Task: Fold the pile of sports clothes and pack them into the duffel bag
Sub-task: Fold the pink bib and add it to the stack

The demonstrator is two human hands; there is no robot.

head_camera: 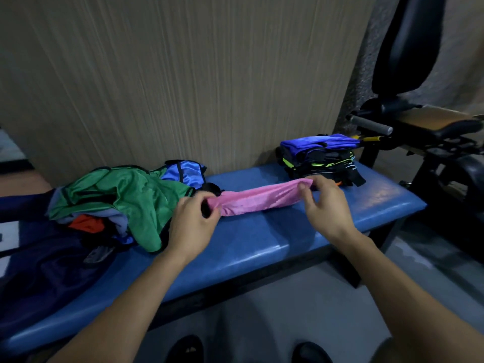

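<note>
The left hand (192,222) and the right hand (326,203) are each pinching one end of the pink cloth (258,197), stretching it over the blue table (262,239). I think they are folding it. Next it should be going on the folded stack (320,157), away from the messy pile (123,200).

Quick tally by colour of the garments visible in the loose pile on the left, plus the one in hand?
Green: 1
Blue satin: 1
Orange-red: 1
Grey: 1
Pink garment, stretched between left hand and right hand: 1
Total: 5
More may be buried; the folded stack is not counted.
</note>
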